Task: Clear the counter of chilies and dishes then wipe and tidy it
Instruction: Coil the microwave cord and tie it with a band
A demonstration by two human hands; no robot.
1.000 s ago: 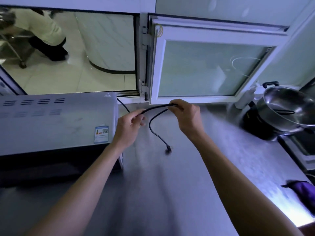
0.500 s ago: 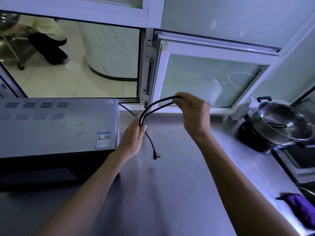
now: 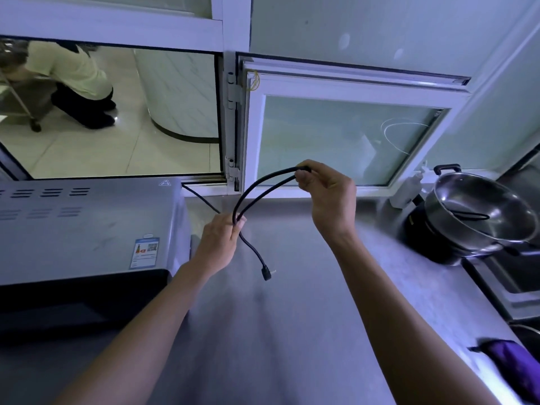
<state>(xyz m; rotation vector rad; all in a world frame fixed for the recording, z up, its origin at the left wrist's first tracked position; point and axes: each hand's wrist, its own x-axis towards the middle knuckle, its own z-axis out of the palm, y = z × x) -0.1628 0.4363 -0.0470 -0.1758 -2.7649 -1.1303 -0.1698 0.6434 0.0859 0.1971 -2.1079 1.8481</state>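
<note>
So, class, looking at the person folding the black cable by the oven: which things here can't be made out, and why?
Head view only:
- Where the cable starts: hidden behind the oven.
- Purple item: cut off by the right edge.
- Oven label: too small to read.
- Left hand fingertips: turned away.

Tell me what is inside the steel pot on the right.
The steel pot sits tilted on a dark cooker. Inside, only a thin dark wire-like handle shows against the shiny wall. The near rim hides the pot's lowest part, so anything down there cannot be seen.
</note>
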